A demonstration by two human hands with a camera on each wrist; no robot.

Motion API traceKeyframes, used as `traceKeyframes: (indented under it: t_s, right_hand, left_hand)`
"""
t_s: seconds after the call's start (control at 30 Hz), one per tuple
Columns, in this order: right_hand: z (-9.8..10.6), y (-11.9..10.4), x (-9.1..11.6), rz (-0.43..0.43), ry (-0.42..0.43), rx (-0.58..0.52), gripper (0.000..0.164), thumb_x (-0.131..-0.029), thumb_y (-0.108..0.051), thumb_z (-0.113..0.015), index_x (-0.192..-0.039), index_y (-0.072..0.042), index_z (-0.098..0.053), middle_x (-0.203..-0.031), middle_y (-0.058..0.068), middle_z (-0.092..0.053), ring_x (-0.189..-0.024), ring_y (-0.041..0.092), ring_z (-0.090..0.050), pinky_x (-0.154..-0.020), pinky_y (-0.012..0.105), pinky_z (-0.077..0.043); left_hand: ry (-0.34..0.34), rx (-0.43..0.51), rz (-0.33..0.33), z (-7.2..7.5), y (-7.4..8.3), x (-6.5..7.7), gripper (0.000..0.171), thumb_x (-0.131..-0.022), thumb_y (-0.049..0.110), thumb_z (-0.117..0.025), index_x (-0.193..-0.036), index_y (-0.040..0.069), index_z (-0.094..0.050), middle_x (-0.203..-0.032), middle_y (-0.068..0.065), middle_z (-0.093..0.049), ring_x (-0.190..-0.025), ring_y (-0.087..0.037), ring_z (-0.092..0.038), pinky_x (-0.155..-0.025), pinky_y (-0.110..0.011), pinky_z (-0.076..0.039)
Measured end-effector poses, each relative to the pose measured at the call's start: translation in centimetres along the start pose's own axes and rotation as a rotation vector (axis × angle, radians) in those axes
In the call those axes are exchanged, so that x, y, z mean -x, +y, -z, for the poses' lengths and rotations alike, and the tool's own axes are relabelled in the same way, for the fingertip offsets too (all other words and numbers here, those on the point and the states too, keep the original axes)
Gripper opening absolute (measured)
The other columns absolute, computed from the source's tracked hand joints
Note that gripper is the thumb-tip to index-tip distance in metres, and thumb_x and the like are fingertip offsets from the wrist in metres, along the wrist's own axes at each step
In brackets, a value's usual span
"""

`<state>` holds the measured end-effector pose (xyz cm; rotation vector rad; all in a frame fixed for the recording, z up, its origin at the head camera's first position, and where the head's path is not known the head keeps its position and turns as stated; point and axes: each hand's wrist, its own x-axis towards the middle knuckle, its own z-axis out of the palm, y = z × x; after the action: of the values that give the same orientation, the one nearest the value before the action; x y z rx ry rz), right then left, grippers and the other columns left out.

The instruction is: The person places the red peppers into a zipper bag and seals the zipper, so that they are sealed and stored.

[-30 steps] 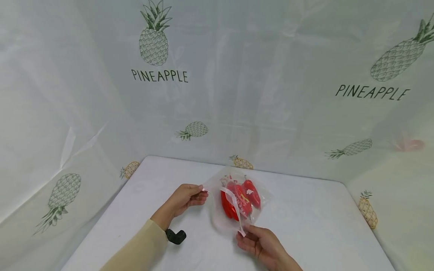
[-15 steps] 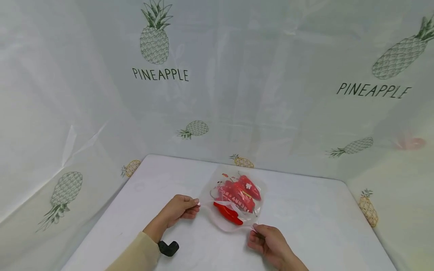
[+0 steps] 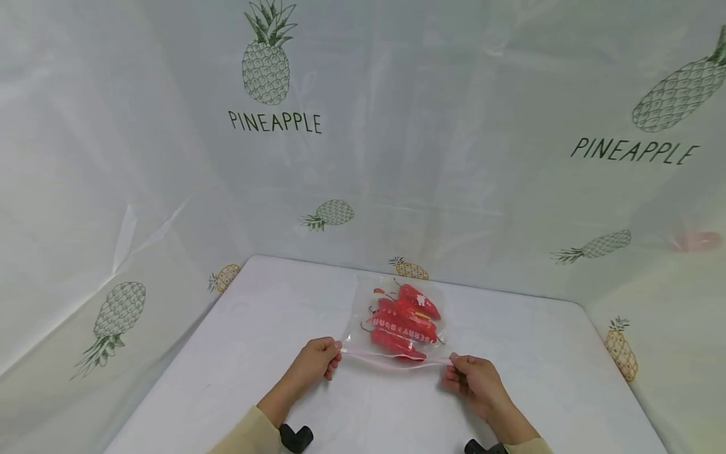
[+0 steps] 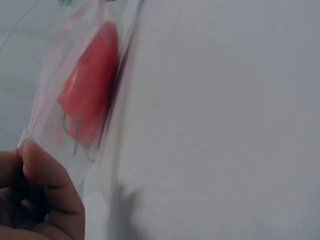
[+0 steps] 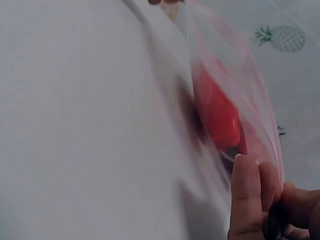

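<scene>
A clear zip bag (image 3: 354, 315) with printed lettering and a pinkish top edge lies on the table, its mouth toward me. Inside are several red peppers (image 3: 397, 343) with thin stems. My left hand (image 3: 312, 362) pinches the left corner of the bag's mouth between thumb and forefinger. At the opposite corner, my right hand (image 3: 479, 381) pinches the same edge. The edge is stretched between both hands, sagging slightly in the middle. In the right wrist view the two sides of the mouth stand apart, with a red pepper (image 5: 215, 107) showing behind them.
The white table (image 3: 510, 328) reaches back to a pale curtain (image 3: 454, 157) printed with pineapples, which also hangs along both sides. Black wrist mounts (image 3: 296, 438) sit at both wrists, near the sleeve cuffs.
The hands have moved apart, the right one rightward and up, pulling the bag's mouth from wide and slanted to a nearly straight line. The bag now lies flatter, the peppers spread inside.
</scene>
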<state>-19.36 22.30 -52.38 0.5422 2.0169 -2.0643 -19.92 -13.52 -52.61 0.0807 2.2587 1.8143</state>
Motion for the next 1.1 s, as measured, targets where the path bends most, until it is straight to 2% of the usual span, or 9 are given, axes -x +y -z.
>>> traceKeyframes:
  t_s: [0.13, 0.2, 0.3, 0.4, 0.53, 0.6, 0.77, 0.93, 1.1]
  right_hand:
    - [0.6, -0.2, -0.5, 0.028, 0.007, 0.052, 0.026, -0.109, -0.014, -0.058, -0.102, 0.011, -0.064, -0.08, 0.01, -0.067, -0.073, 0.019, -0.069, -0.07, 0.034, -0.065]
    - [0.9, -0.5, -0.7, 0.033, 0.011, 0.057, 0.027, -0.109, -0.015, -0.059, -0.102, 0.01, -0.064, -0.08, 0.009, -0.067, -0.074, 0.019, -0.069, -0.07, 0.032, -0.065]
    - [1.3, -1.0, -0.9, 0.041, 0.019, 0.059, 0.028, -0.109, -0.015, -0.058, -0.107, 0.012, -0.063, -0.082, 0.008, -0.067, -0.075, 0.018, -0.069, -0.07, 0.03, -0.064]
    - [1.7, -1.4, -1.0, 0.047, 0.02, 0.05, 0.03, -0.109, -0.015, -0.057, -0.114, 0.014, -0.061, -0.084, 0.007, -0.067, -0.076, 0.017, -0.068, -0.072, 0.03, -0.065]
    - [2.1, -1.4, -0.9, 0.028, 0.025, 0.031, 0.034, -0.109, -0.016, -0.057, -0.122, 0.016, -0.058, -0.084, 0.008, -0.068, -0.076, 0.016, -0.069, -0.072, 0.03, -0.065]
    - [2.3, -1.2, -0.9, 0.014, 0.03, 0.014, 0.036, -0.109, -0.016, -0.058, -0.125, 0.017, -0.057, -0.084, 0.008, -0.069, -0.076, 0.015, -0.069, -0.073, 0.03, -0.065]
    - [2.4, -0.6, -0.7, -0.01, 0.036, -0.035, 0.038, -0.109, -0.02, -0.06, -0.124, 0.014, -0.058, -0.086, 0.008, -0.07, -0.076, 0.015, -0.069, -0.074, 0.031, -0.066]
    - [2.0, -0.1, -0.4, -0.019, 0.031, -0.054, 0.037, -0.106, -0.024, -0.065, -0.122, 0.01, -0.062, -0.087, 0.008, -0.071, -0.077, 0.015, -0.071, -0.075, 0.032, -0.066]
    - [1.3, 0.3, 0.0, -0.004, 0.062, -0.123, 0.032, -0.105, -0.019, -0.066, -0.119, 0.009, -0.063, -0.087, 0.007, -0.071, -0.076, 0.013, -0.07, -0.075, 0.031, -0.066]
  left_hand:
    - [0.068, -0.089, -0.06, -0.5, -0.3, 0.1, 0.036, -0.11, 0.025, -0.057, -0.09, -0.005, -0.064, -0.071, 0.002, -0.056, -0.056, -0.011, -0.053, -0.054, -0.024, -0.048]
    - [0.079, -0.113, -0.09, -0.7, -0.3, 0.2, 0.036, -0.109, 0.025, -0.058, -0.089, -0.005, -0.065, -0.071, 0.002, -0.057, -0.054, -0.011, -0.053, -0.052, -0.024, -0.048]
    - [0.054, -0.067, -0.1, -1.0, -0.2, 0.1, 0.036, -0.109, 0.023, -0.058, -0.091, -0.008, -0.065, -0.072, 0.001, -0.058, -0.056, -0.011, -0.054, -0.053, -0.023, -0.051]
    - [-0.029, 0.033, -0.067, -1.1, -0.2, 0.1, 0.038, -0.109, 0.023, -0.058, -0.095, -0.011, -0.066, -0.075, 0.0, -0.061, -0.06, -0.011, -0.057, -0.057, -0.023, -0.056]
    - [-0.153, 0.154, 0.025, -0.9, -0.7, 0.1, 0.038, -0.109, 0.022, -0.059, -0.1, -0.014, -0.069, -0.08, -0.003, -0.067, -0.065, -0.01, -0.063, -0.062, -0.025, -0.061]
    - [-0.184, 0.187, 0.069, -0.9, -1.0, 0.2, 0.037, -0.108, 0.022, -0.062, -0.101, -0.013, -0.071, -0.082, -0.004, -0.07, -0.067, -0.008, -0.065, -0.064, -0.026, -0.063]
    - [-0.197, 0.229, 0.112, -1.2, -1.3, 0.3, 0.034, -0.106, 0.021, -0.066, -0.104, -0.013, -0.072, -0.086, -0.005, -0.072, -0.07, -0.007, -0.066, -0.067, -0.026, -0.064]
    - [-0.203, 0.255, 0.112, -1.6, -1.2, 0.4, 0.034, -0.106, 0.02, -0.065, -0.107, -0.014, -0.071, -0.086, -0.004, -0.072, -0.071, -0.008, -0.066, -0.068, -0.027, -0.064]
    - [-0.195, 0.268, 0.096, -2.1, -0.9, 0.6, 0.03, -0.106, 0.015, -0.063, -0.104, -0.014, -0.069, -0.083, -0.003, -0.068, -0.07, -0.008, -0.065, -0.066, -0.025, -0.063]
